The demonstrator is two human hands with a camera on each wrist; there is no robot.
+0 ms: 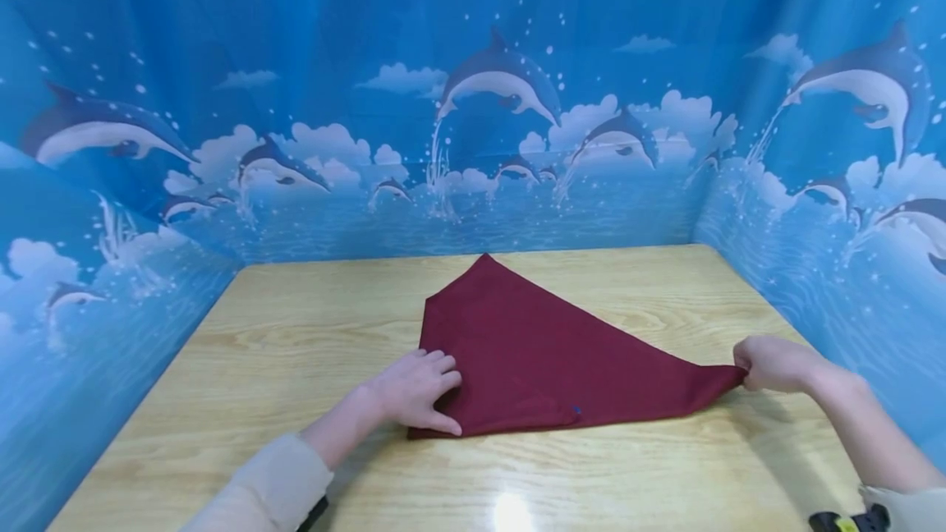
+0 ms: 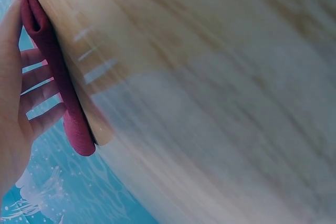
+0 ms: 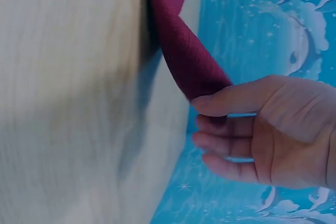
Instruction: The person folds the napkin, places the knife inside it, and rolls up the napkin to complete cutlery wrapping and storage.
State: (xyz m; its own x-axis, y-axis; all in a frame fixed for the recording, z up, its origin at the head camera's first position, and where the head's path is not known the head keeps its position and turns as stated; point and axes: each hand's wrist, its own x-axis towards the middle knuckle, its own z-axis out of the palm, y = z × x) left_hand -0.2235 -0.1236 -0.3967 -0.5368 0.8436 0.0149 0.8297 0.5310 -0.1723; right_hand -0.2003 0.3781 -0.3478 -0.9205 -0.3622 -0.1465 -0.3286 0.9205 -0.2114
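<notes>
A dark red cloth lies folded in layers on the table, one peak pointing to the back and a long tapering corner reaching right. My left hand rests on its front left edge, fingers spread over the fabric and thumb along the near fold. From the left wrist side, the folded edge of the cloth shows beneath those fingers. At the far right, my right hand pinches the tapered corner between thumb and fingers. That corner is lifted off the tabletop, as the strip of cloth in the right wrist view shows.
The light wooden table has a glare spot near its front edge. Behind it and along both sides hangs a blue curtain printed with dolphins. A small blue mark shows on the cloth near its front edge.
</notes>
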